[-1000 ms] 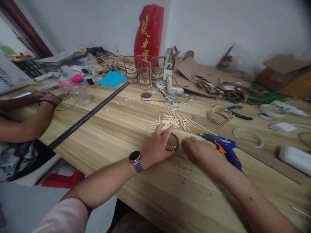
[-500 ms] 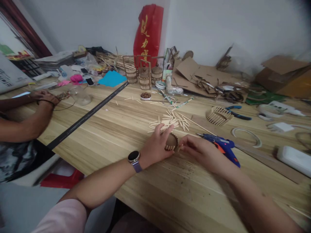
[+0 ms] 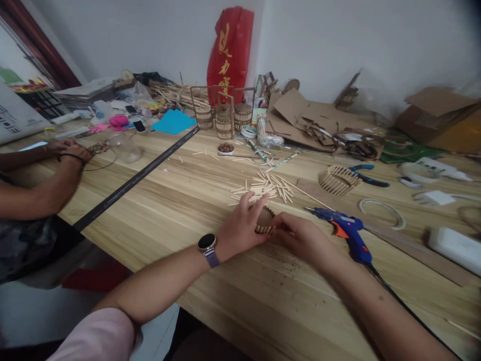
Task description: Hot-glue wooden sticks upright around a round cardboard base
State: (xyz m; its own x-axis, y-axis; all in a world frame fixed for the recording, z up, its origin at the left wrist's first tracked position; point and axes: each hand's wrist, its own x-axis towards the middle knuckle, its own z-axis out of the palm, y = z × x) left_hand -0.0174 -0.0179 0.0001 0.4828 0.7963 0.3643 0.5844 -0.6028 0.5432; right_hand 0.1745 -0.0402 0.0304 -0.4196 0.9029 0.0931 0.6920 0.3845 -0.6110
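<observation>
My left hand [image 3: 244,223], with a watch [image 3: 207,242] on its wrist, curls round the left side of a small round brown piece [image 3: 266,216] edged with short wooden pegs. Its thumb lies along the near edge. My right hand [image 3: 296,233] is closed at the right edge of that piece, fingertips pinched; whatever is between them is too small to make out. Just beyond lies a loose pile of short sticks [image 3: 276,186]. A blue glue gun [image 3: 347,228] rests on its side to the right of my right hand.
Behind the sticks are small lidded baskets [image 3: 224,125] and a bowl of brown balls [image 3: 226,148]. A slatted ring [image 3: 338,180] and pliers [image 3: 372,178] lie at right. Another person's hands [image 3: 71,150] work at left, near a clear jar [image 3: 126,149].
My right hand has moved left, up against the pegged rim, uncovering more of the glue gun and its cable. My left hand has hardly moved.
</observation>
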